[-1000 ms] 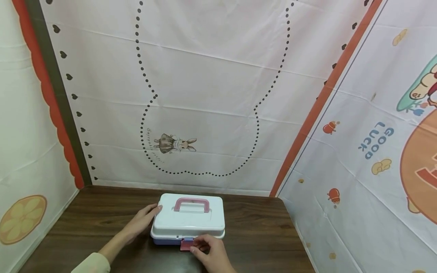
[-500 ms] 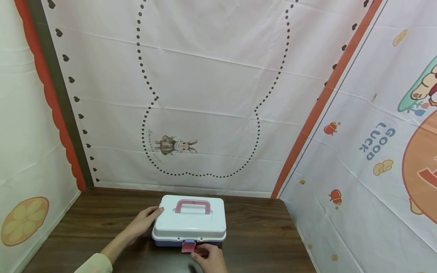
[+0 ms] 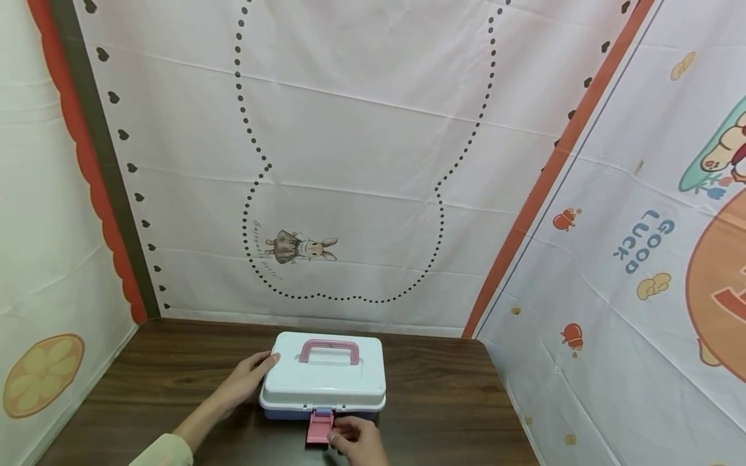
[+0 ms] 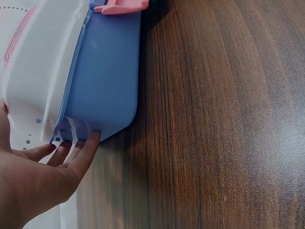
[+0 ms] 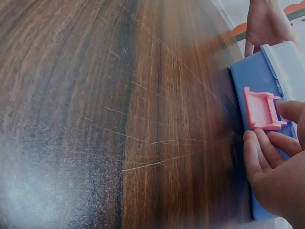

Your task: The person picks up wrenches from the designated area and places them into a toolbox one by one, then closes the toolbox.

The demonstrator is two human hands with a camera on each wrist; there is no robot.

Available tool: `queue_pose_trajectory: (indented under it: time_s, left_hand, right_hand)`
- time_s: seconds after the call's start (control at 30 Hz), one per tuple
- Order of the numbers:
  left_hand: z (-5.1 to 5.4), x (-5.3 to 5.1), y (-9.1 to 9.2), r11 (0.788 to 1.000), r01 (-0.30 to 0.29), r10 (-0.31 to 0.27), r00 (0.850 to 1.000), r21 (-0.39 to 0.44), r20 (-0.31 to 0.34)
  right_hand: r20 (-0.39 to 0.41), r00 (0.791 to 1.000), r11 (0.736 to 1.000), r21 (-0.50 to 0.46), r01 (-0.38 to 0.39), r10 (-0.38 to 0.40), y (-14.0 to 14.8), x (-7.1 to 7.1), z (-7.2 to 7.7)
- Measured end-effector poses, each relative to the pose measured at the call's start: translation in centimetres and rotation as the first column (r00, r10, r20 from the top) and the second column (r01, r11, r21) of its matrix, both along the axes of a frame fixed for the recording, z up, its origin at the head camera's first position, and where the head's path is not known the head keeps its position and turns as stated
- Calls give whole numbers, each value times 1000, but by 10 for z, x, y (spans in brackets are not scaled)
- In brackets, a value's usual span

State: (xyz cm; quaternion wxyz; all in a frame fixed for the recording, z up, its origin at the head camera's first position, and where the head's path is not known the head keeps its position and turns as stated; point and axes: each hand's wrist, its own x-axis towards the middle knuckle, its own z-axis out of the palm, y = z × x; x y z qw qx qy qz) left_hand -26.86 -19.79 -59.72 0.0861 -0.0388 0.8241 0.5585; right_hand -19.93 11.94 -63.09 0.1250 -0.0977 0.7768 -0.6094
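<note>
A box with a white lid, pink handle and blue-purple base stands on the brown wood-grain table, lid closed. My left hand rests at its left end. In the left wrist view, the fingertips touch the blue end wall below the rim, and the thumb lies by the lid. At the front hangs a pink latch, tilted out from the base. My right hand holds the latch at its right edge. In the right wrist view, its curled fingers meet one side of the pink latch.
The wood-grain table extends to both sides of the box. Printed cloths form walls behind and at both sides, close to the table's edges.
The pink latch has swung outward and now shows longer and brighter. My right hand has shifted slightly down from the box front. My left hand has kept its place on the box.
</note>
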Motion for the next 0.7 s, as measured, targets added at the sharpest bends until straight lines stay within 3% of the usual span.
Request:
queue_pose_trajectory:
  time_s: [0.27,0.47,0.7]
  left_hand:
    - [-3,-1,-2,1000,6,-6,1000,-6,11]
    - [-3,-1,-2,1000,8,-8,1000,-2,14]
    - [-3,1,-1,1000,8,-8,1000,3,9]
  right_hand:
    - [-47,998,997,-66,-36,33,-4,4,5]
    - [-31,999,996,-76,-43,40,-3,2,13]
    - [15,1000,997,-80,3,-2,-7,1,15]
